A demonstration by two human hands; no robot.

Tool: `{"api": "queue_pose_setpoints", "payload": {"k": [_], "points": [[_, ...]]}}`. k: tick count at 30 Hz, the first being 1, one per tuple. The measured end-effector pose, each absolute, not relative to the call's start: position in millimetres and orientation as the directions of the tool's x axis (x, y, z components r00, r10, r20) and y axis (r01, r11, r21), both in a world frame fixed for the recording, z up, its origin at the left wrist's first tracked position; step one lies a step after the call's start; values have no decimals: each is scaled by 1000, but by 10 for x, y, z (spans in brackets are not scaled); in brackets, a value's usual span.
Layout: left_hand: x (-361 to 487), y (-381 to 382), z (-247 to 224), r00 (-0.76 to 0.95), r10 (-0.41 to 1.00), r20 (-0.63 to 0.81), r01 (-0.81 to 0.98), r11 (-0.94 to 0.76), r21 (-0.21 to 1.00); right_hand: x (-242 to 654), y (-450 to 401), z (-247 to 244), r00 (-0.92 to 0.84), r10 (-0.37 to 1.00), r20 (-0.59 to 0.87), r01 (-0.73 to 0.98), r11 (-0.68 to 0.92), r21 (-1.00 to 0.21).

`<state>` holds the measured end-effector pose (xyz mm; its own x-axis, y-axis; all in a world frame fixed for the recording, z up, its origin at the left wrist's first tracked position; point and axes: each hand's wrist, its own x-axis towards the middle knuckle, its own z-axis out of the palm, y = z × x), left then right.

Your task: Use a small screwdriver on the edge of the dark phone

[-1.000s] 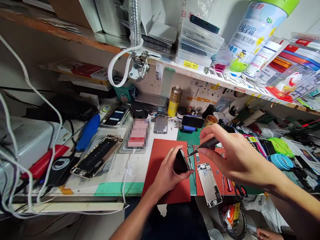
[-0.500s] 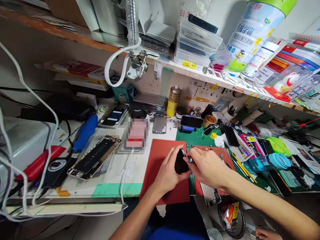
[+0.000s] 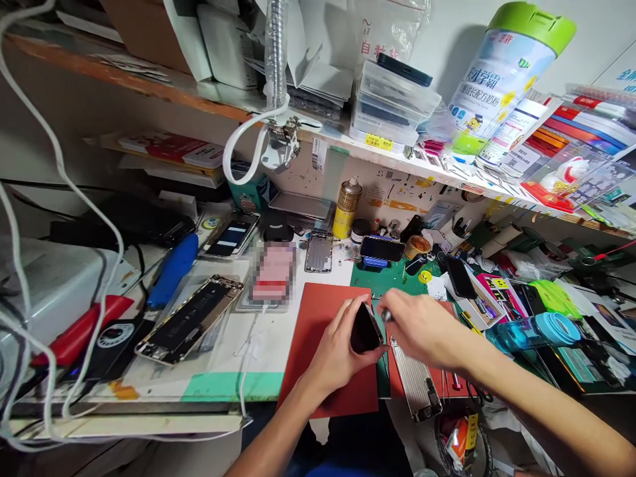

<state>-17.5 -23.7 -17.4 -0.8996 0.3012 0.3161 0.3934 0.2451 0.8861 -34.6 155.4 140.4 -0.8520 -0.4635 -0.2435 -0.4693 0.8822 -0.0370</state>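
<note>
My left hand (image 3: 336, 341) is wrapped round a dark phone (image 3: 364, 330), its thumb at the lower edge and its fingers along the top edge. The phone is tilted up on its side over a red-brown mat (image 3: 313, 377). Just right of the phone, my right hand (image 3: 415, 324) is closed on a small screwdriver-like tool (image 3: 386, 316), of which only the dark round end shows. A small gap parts this tool from the phone. Beneath my right wrist lies a silver phone part (image 3: 413, 381) with a ribbed surface, on a second red-brown mat (image 3: 397, 384).
An opened phone (image 3: 191, 321) lies at left, near a blue-handled tool (image 3: 171, 271). A lit phone (image 3: 273, 271) lies with its cable on the white bench. At the back stand a spray can (image 3: 346, 212) and a propped phone (image 3: 381, 248). A blue bottle (image 3: 531, 331) lies at right.
My right hand has drawn the tool slightly right, away from the phone's edge. The phone is turned a little, showing more of its side. The head view has shifted slightly.
</note>
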Motion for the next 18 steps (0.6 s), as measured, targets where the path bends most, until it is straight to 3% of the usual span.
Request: {"api": "queue_pose_setpoints", "payload": {"k": [2,7,12,18], "points": [[-162,-264,-176,-915,282,288,363,268,892,-562,1626,1313,-926,-327,-191,-311,944,-110],[-106,-370,-233,-922,214,322,371,261,891,-1169,1695,720,-963,-128,-238,-116,991,-65],[-48,-486,-240,-926,209,316,364,257,895,-1412,1634,182,-955,-38,-294,-26,999,-46],[-41,-520,-213,-925,219,311,361,254,897,-1449,1685,69,-960,1,-280,13,999,-43]]}}
